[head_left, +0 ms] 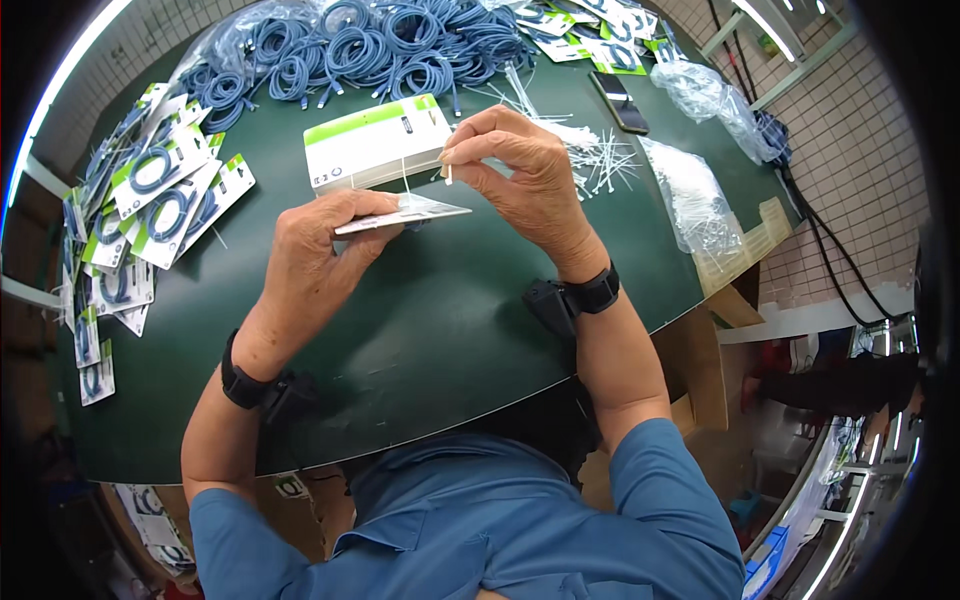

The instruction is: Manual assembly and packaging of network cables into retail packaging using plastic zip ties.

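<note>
My left hand (325, 240) is closed on the edge of a white cardboard card (425, 211), held tilted above the table. A bit of something dark blue shows under the card. One thin white strip (405, 175) stands up from the card, likely a cable tie. My right hand (525, 170) is just above and right of the card, thumb and forefinger pinching a white cable tie (449, 174) whose end pokes out below the fingertips. Behind both hands lies a stack of white and green cards (370, 150).
Coiled blue cables (380, 45) are heaped at the far side of the green table (430, 350). Carded cables (160, 190) pile up on the left. Loose cable ties (600, 160), a phone (619, 102) and a clear bag of white ties (690, 205) lie to the right.
</note>
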{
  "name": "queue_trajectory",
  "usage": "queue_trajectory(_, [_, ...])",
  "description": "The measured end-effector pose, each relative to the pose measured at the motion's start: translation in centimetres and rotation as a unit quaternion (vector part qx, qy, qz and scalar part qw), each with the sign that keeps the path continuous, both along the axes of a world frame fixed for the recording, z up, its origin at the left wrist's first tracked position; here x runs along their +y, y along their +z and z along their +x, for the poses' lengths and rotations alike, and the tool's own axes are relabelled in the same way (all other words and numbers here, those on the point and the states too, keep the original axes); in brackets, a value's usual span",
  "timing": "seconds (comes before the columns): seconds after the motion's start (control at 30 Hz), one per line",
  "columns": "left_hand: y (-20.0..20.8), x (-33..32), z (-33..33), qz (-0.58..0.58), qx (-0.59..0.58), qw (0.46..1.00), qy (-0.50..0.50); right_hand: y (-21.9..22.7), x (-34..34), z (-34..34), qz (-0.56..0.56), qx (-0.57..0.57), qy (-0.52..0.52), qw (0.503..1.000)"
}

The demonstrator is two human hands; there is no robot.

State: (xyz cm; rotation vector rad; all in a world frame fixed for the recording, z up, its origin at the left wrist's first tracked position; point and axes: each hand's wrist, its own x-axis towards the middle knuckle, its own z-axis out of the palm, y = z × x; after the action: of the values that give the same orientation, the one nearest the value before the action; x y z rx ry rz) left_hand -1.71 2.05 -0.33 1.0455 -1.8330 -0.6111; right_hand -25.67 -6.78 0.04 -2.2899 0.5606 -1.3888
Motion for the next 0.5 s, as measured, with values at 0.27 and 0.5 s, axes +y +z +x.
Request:
queue_trajectory(0.27, [-3.0, 2.9, 1.6, -0.111, -0.082, 0.99, 0.015, -0.3, 2.4, 1.9, 0.055, -0.056, 0.083, 0.993])
queue_trajectory(0.5, [-4.6, 4.3, 3.4, -0.191, -0.131, 0.97, 0.069, -0.6, 4.6, 3.9, 0.068, -0.039, 0.175, 0.981])
